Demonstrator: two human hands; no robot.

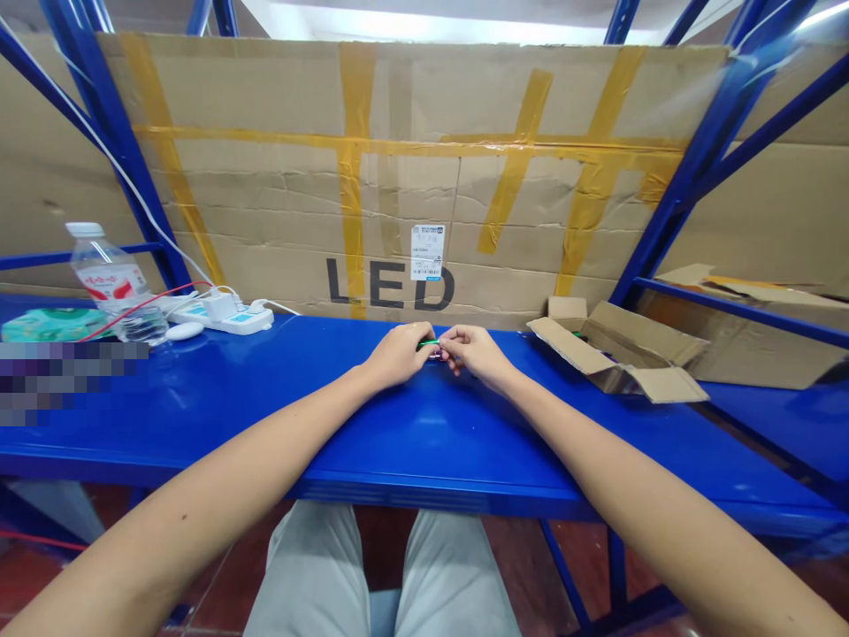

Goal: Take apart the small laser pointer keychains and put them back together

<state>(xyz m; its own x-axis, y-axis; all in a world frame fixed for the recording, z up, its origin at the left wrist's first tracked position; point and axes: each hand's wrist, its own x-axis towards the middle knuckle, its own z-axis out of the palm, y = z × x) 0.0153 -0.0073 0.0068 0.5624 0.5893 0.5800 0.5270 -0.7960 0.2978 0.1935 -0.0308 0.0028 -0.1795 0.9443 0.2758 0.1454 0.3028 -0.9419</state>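
Observation:
Both my arms reach forward over the blue metal shelf. My left hand and my right hand meet at the middle of the shelf, fingers pinched together. Between them they grip a small green part, with a tiny purplish bit just below it. Most of the part is hidden by my fingers, so I cannot name it more exactly. My hands rest close to the shelf surface, in front of the cardboard sheet marked LED.
An open cardboard box lies to the right of my hands. At the left stand a water bottle, a white power strip with red and white wires, and a green tissue pack. Blue rack posts flank the shelf.

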